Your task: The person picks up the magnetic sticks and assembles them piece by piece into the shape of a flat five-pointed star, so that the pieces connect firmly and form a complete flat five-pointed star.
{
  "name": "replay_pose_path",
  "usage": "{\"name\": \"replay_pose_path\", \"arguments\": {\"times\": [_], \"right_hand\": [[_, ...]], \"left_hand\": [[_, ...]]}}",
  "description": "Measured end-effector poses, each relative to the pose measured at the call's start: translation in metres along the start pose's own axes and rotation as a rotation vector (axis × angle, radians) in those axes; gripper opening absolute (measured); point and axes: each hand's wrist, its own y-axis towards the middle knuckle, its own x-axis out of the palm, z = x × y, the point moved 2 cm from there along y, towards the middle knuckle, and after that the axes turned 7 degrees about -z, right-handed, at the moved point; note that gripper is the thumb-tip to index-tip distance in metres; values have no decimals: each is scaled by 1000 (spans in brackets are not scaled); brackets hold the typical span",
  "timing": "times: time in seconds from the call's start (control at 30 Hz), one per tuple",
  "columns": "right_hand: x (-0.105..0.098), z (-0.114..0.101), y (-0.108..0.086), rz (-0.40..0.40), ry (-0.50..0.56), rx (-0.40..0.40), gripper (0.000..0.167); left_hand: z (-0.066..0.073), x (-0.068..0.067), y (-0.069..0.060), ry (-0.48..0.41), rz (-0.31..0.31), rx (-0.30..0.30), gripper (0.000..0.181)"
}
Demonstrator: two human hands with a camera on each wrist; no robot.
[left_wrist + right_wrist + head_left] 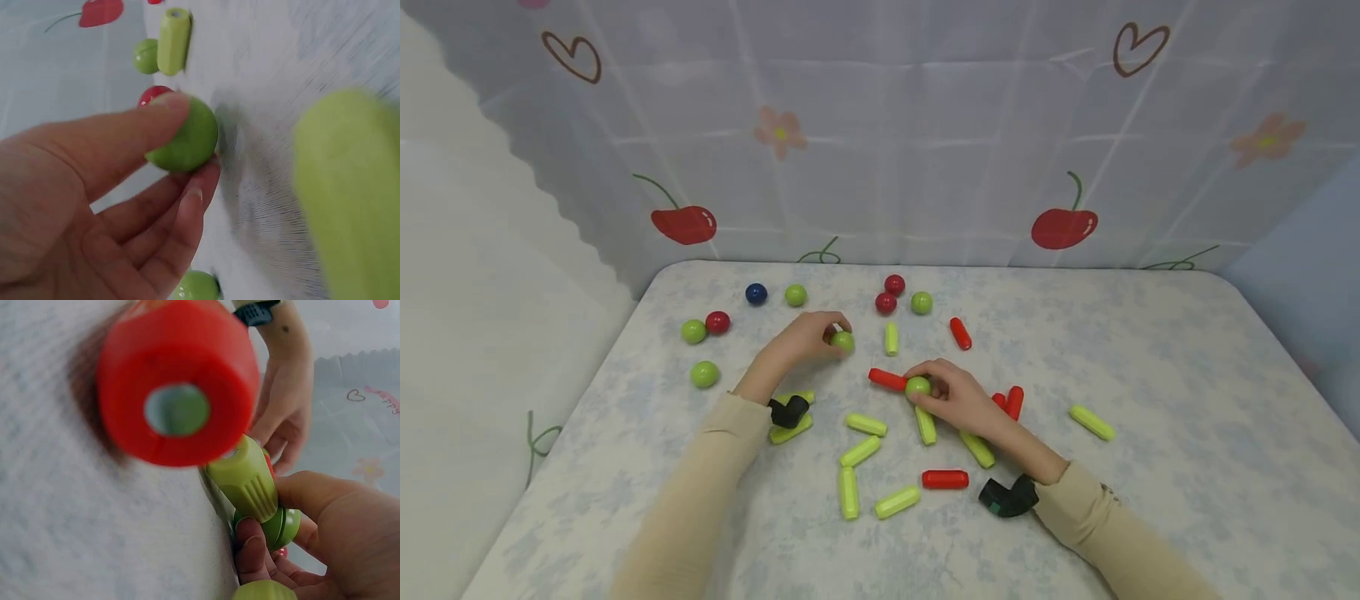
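A person is working with both hands above a pale counter [1187, 358]. The left hand [805, 337] is pinching a green ball [844, 342] between thumb and fingers; I cannot tell whether this ball is touching the counter. The right hand [958, 398] is grasping a second green ball [917, 387], which is staying to the right of the first one and nearer to the person. At the left side of this second ball a red stick [886, 379] is lying, and a yellow stick [927, 428] is extending from it toward the person; whether these pieces are joined, I cannot tell.

Farther back, two red balls [886, 303] are touching each other, with another green ball [922, 302] sitting just beside them. A blue ball [756, 293] is resting near the back edge, on the left. Nearer to the person, a few more sticks [898, 502] are lying, and one lone stick [1092, 422] is resting well apart on the right. Behind the counter, a curtain [895, 150] with cherry prints is hanging.
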Motion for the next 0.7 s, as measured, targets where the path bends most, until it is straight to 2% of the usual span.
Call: {"name": "replay_pose_path", "arguments": {"times": [0.17,0.37,0.53,0.7], "right_hand": [[-2,1,0,0,-3,2,25],[-1,0,0,3,17,-9,25],[0,0,0,-2,27,26,25],[-3,-3,0,-53,-5,81,26]], "left_hand": [[-1,14,-20,-152,-21,125,29],[1,30,-31,-293,-9,169,29],[5,38,-32,-315,42,181,32],[6,42,-30,-312,97,198,35]]}}
